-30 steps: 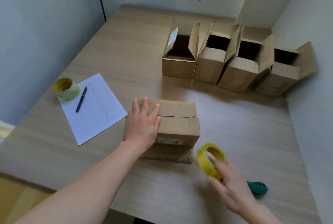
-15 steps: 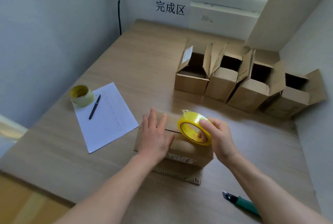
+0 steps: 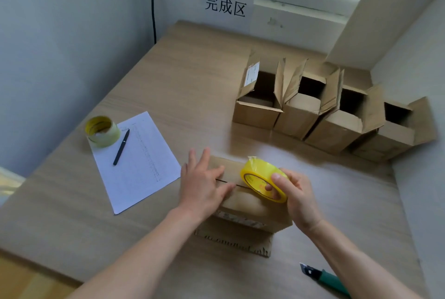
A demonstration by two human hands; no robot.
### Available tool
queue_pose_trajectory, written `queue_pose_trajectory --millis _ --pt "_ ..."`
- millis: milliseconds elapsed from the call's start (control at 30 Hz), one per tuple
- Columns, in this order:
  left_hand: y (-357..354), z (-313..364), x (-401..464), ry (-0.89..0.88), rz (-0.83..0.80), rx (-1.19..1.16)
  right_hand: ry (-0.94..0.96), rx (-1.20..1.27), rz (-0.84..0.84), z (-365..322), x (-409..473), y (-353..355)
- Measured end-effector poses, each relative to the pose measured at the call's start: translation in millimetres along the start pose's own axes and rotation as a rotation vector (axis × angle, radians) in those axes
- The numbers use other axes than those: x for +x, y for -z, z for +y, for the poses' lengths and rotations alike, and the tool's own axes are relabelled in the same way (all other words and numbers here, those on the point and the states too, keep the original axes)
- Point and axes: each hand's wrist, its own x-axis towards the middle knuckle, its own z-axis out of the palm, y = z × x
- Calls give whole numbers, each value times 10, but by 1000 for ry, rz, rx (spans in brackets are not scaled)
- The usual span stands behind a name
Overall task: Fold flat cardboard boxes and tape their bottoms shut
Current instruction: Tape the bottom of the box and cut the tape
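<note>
A cardboard box (image 3: 250, 204) lies on the wooden table (image 3: 192, 96) in front of me, its closed flaps facing up with a seam between them. My left hand (image 3: 202, 183) presses flat on the left part of those flaps, fingers straight. My right hand (image 3: 296, 197) grips a yellow tape roll (image 3: 260, 178) and holds it over the seam at the box's right side. A loose flap (image 3: 236, 243) of the box lies flat on the table toward me.
Several folded open-topped boxes (image 3: 332, 110) stand in a row at the back right. A second tape roll (image 3: 102, 131), a pen (image 3: 121, 147) and a paper sheet (image 3: 137, 161) lie at the left. A green utility knife (image 3: 325, 280) lies near the front right edge.
My right hand lifted the yellow tape roll from the table's front right and brought it over the box's seam. My left hand stayed pressing on the flaps. The view shifted upward.
</note>
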Motion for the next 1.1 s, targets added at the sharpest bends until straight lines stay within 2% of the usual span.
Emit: queue_pose_trajectory --millis 100,133,200,433,600,733,833,933,1000,1100 --pt "202 162 105 23 34 -471 12 -46 -31 -9 45 41" --pt "267 259 147 76 -11 -612 8 -59 -39 -2 49 47" --pt "362 428 237 157 -120 -737 6 -84 -46 7 48 46" --pt "418 595 244 230 -80 -723 45 -143 -48 17 43 38" --pt "387 567 213 317 -69 -862 45 -166 -80 35 21 31" --pt "339 498 202 417 24 -935 91 -222 -158 46 -34 40" --pt "314 384 160 458 160 -907 119 -364 -29 77 9 -18" --pt "284 208 97 443 296 -703 187 -433 103 105 35 -143" --pt "259 96 50 466 335 -622 217 -471 138 132 40 -221" --pt "179 -45 21 589 335 -675 177 -522 134 154 82 -288"
